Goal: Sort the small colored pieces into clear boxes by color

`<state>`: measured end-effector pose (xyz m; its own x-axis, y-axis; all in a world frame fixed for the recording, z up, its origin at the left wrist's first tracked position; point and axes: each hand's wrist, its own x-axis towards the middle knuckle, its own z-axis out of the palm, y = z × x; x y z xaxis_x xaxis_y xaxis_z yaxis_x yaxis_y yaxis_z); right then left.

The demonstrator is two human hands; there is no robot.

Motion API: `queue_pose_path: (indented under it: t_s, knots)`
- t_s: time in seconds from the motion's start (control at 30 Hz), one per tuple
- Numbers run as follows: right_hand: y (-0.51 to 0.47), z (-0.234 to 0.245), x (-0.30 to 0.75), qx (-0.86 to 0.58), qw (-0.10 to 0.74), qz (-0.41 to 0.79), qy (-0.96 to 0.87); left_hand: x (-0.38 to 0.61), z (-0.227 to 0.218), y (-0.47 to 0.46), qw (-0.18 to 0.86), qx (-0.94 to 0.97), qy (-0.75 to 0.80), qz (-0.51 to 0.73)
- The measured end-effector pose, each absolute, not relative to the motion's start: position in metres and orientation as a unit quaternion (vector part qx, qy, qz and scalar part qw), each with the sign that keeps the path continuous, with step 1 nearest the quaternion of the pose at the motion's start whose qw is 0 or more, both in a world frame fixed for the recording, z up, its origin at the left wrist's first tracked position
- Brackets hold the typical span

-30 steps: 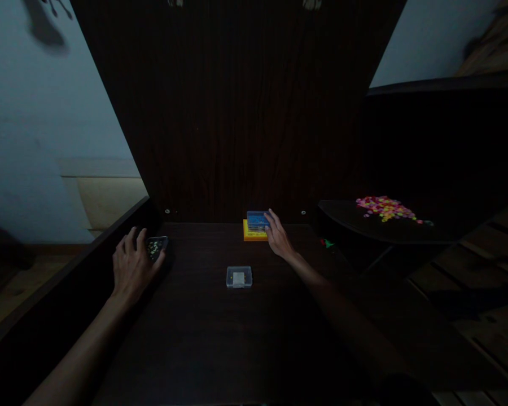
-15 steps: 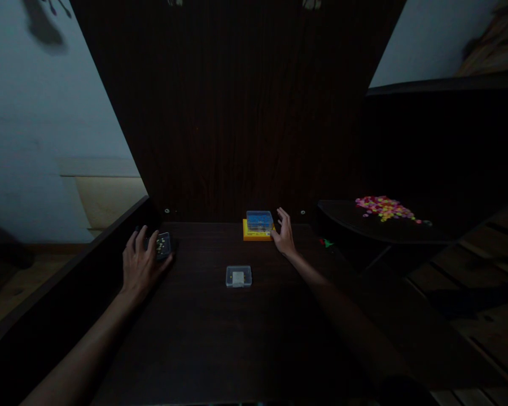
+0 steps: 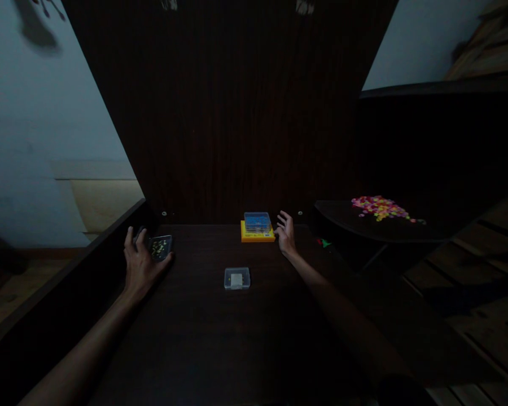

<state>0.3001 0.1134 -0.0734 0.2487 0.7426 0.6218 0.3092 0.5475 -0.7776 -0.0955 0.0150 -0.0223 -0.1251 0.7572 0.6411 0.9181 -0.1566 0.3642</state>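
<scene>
At the left of the dark desk, my left hand is spread beside a small clear box holding pale little pieces. Its thumb is near the box's front corner; whether it touches cannot be made out. My right hand has its fingers apart, just right of a yellow box. On that yellow box lies a clear plastic case with blue contents. Closer to me, a flat clear case with a whitish square inside rests mid-desk, apart from both hands.
A heap of pink, red and yellow pieces lies on a curved side shelf at the right. Small green and red bits are near the desk's right side. A raised side board borders the left, and a tall dark panel stands behind.
My left hand's fingers have drawn back to the left, uncovering more of the box with pale pieces. My right hand has shifted slightly off the yellow box. The view has moved a little.
</scene>
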Motion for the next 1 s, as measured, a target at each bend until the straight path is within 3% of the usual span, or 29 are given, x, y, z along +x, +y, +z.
queue_pose_path:
  t_s: [0.13,0.33,0.47,0.77,1.0]
  knots:
    - [0.11,-0.068,0.298,-0.445,0.653,0.179,-0.585,-0.1,-0.03,0.021,0.105,-0.657,-0.617,-0.42]
    - [0.106,-0.063,0.296,-0.445,0.664,0.189,-0.57,-0.091,-0.019,0.014,-0.065,-0.571,-0.708,-0.41]
    - [0.105,-0.062,0.296,-0.447,0.671,0.177,-0.565,-0.089,-0.014,0.011,-0.087,-0.556,-0.732,-0.383]
    - [0.089,-0.017,0.282,-0.381,0.69,0.033,-0.614,-0.08,-0.013,0.021,-0.127,-0.708,-0.559,-0.413]
    - [0.051,0.02,0.247,-0.317,0.589,0.017,-0.743,-0.029,0.03,0.036,-0.155,-0.771,-0.411,-0.46]
